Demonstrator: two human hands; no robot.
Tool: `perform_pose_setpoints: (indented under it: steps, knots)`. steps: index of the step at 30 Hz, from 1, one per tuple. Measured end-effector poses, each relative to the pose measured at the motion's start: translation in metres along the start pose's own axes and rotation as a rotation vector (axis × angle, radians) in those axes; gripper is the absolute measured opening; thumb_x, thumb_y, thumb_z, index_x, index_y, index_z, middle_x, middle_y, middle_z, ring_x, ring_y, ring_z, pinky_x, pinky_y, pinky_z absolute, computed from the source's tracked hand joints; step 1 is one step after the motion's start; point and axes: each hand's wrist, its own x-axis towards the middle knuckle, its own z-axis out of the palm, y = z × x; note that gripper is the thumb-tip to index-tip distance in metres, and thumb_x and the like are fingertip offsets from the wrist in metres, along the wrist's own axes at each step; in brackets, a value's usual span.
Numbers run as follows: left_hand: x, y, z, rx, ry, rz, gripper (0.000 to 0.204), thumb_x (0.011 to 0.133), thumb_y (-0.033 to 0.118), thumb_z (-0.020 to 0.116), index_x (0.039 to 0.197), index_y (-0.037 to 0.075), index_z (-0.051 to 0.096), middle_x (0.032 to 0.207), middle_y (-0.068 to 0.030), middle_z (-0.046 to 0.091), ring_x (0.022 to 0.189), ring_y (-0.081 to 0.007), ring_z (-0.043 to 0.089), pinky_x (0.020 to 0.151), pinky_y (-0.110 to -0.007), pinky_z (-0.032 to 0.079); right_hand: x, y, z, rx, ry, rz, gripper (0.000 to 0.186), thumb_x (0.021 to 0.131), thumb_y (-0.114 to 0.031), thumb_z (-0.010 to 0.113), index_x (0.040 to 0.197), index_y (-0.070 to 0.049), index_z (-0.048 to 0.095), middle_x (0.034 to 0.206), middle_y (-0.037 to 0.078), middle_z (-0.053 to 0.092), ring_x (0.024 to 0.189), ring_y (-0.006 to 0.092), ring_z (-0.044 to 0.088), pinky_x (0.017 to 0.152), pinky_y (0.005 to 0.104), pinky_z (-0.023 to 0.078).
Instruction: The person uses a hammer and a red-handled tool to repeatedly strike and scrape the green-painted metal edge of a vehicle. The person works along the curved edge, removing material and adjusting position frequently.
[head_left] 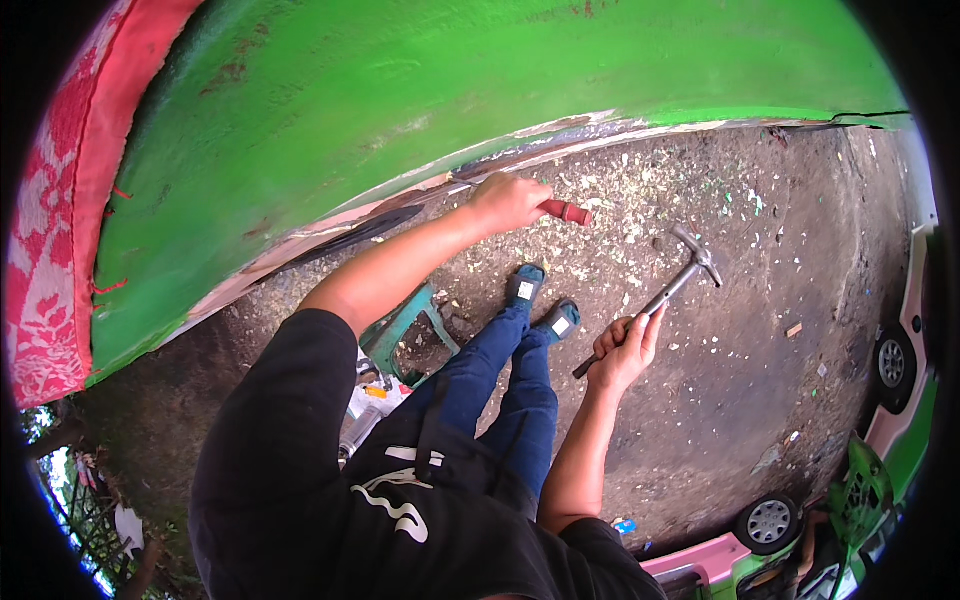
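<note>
While the person sits low on a green stool (pixel 400 330) beside a green-painted vehicle body panel (pixel 450 110), the left hand (pixel 508 203), at about 12 o'clock from the knees, is wrapped tight round a red-handled chisel (pixel 566 212); the tool's blade end is hidden by the fist, so whether its tip touches the panel's scraped lower edge (pixel 560 140) cannot be told; the red grip projects toward 3 o'clock. The right hand (pixel 622 350), at about 4 o'clock from the left one, is closed round the lower shaft of a hammer (pixel 660 297); the metal head (pixel 697 253) points toward 1 o'clock, raised and well apart from the chisel. Paint flakes (pixel 640 200) lie scattered on the dirt ground (pixel 760 380) beneath the edge; blue shoes (pixel 540 300) rest between the two hands; a red patterned cloth (pixel 50 250) hangs at 9 o'clock, and small pink-and-green vehicles with wheels (pixel 768 522) stand at 4 to 5 o'clock.

Judged from this arrangement, the step in hand is chipping old paint along the panel's rim, with the hammer drawn back between blows; the next move appears to call for a short, square strike on the chisel's red butt, the left fist holding the blade steady and clear of the hammer's path.
</note>
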Motion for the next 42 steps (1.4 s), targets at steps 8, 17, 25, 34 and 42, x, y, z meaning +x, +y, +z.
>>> perform_pose_setpoints:
  steps: [8,17,25,34,42]
  knots:
    - [0.005,0.004,-0.005,-0.039,-0.026,0.028,0.007,0.079,0.019,0.062,0.078,0.013,0.059,0.068,-0.0064,0.063,0.062,-0.0283,0.066,0.054,-0.042,0.051,-0.007,0.012,-0.007,-0.089,-0.087,0.098,0.048,0.101,-0.018,0.045,0.148,-0.023,0.033,0.063,-0.003,0.034,0.046,0.0042,0.030,0.037,0.0190,0.025]
    - [0.000,0.001,-0.002,-0.037,0.014,0.003,0.010,0.076,0.019,0.065,0.076,0.011,0.058,0.067,-0.0068,0.063,0.063,-0.0277,0.065,0.054,-0.042,0.051,-0.010,-0.008,0.002,-0.057,-0.024,-0.018,0.049,0.101,-0.017,0.044,0.148,-0.016,0.032,0.061,-0.004,0.034,0.045,0.0031,0.031,0.036,0.0181,0.025]
    - [0.003,-0.003,0.003,-0.020,0.013,0.001,0.011,0.076,0.020,0.065,0.076,0.011,0.059,0.067,-0.0081,0.063,0.063,-0.0288,0.065,0.054,-0.042,0.051,-0.014,0.041,-0.007,-0.348,-0.207,-0.034,0.048,0.100,-0.014,0.046,0.147,-0.014,0.036,0.065,-0.005,0.039,0.049,0.0030,0.035,0.039,0.0191,0.028]
    - [0.001,0.004,-0.004,-0.023,0.012,0.027,0.011,0.072,0.017,0.067,0.079,0.012,0.061,0.071,-0.0069,0.064,0.066,-0.0289,0.065,0.056,-0.042,0.051,-0.008,0.008,-0.021,-0.166,-0.112,0.043,0.049,0.101,-0.016,0.044,0.148,-0.018,0.032,0.063,-0.004,0.033,0.047,0.0031,0.031,0.038,0.0186,0.025]
    - [-0.003,0.001,-0.010,-0.033,0.019,0.115,0.010,0.070,0.016,0.068,0.077,0.012,0.061,0.069,-0.0058,0.063,0.064,-0.0273,0.065,0.054,-0.041,0.051,-0.011,0.008,-0.024,-0.151,-0.131,0.086,0.050,0.101,-0.012,0.043,0.149,-0.017,0.030,0.064,-0.005,0.035,0.050,0.0014,0.032,0.040,0.0175,0.025]
